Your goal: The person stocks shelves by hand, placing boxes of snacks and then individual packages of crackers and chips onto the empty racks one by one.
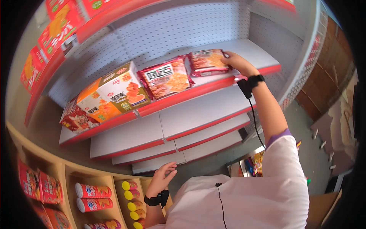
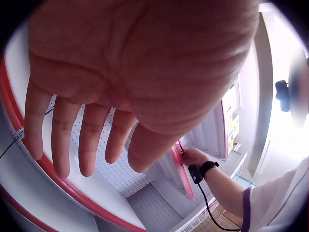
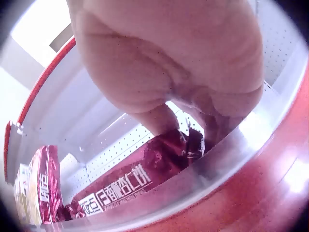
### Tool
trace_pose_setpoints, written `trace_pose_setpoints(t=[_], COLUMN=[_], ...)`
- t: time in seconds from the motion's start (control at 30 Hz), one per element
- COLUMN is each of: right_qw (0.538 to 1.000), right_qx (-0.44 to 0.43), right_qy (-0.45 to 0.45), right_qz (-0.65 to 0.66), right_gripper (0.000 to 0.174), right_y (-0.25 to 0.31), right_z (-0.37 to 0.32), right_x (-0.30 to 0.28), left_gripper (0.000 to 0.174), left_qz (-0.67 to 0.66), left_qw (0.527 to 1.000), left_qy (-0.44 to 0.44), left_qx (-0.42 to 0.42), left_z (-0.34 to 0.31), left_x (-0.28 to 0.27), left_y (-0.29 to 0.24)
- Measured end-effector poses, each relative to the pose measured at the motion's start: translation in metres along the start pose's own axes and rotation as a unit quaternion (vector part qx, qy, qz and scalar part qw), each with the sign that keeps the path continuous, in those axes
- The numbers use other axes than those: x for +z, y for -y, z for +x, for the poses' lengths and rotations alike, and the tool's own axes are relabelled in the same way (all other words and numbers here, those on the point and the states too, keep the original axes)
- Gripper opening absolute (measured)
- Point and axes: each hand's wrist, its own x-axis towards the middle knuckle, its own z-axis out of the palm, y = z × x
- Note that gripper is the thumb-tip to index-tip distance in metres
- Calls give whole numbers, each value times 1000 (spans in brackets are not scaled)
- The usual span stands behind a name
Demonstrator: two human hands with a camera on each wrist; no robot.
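Observation:
My right hand (image 1: 241,63) grips the right end of a dark red biscuit packet (image 1: 207,61) that lies on the upper shelf near its right end. In the right wrist view, thumb and fingers close round the crimped end of this packet (image 3: 128,181), partly hidden behind the shelf's front lip. A second biscuit packet (image 1: 166,78) of the same kind leans just to its left. My left hand (image 1: 162,179) hangs in front of my body, away from the shelves. Its fingers (image 2: 89,140) are extended, and nothing is in the palm.
Boxed snacks, including a white-and-brown box (image 1: 126,86) and an orange box (image 1: 97,103), stand left of the packets. Lower shelves (image 1: 206,114) sit beneath. A wooden rack (image 1: 70,175) with red snack tubes (image 1: 93,191) is at lower left. Red packs (image 1: 61,28) fill the top left shelf.

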Motion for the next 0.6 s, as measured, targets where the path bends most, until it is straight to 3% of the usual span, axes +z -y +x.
trace_pose_setpoints(t=[0.07, 0.1, 0.17, 0.27, 0.37, 0.5, 0.57, 0.6], right_qw=[990, 980, 936, 865, 855, 952, 956, 942], right_qx=[-44, -76, -168, -249, -291, -175, -121, -80], right_qy=[-103, -130, -261, -426, -427, -244, -256, -308], right_qz=[-88, -132, -167, -94, -39, -56, -72, -102], right_gripper=[52, 54, 48, 33, 26, 21, 17, 16], right_y=[-20, -23, 8, 11, 18, -17, -49, -71], right_z=[18, 26, 18, -57, -131, -220, -259, -284], right_x=[8, 12, 36, 49, 100, 129, 131, 126], left_gripper=[36, 36, 36, 37, 37, 39, 40, 40], left_qz=[26, 31, -19, -6, 37, 129, 156, 158], left_qw=[999, 998, 1000, 993, 985, 958, 941, 932], left_qy=[12, 37, 7, 116, 163, 252, 292, 317], left_qx=[-44, -42, -4, -15, -34, 39, 68, 75], left_z=[9, 13, 18, 48, 65, 99, 108, 115], left_x=[-2, -3, -5, 4, 10, 22, 31, 40], left_y=[-15, -12, 1, -6, -4, -9, -14, -15])
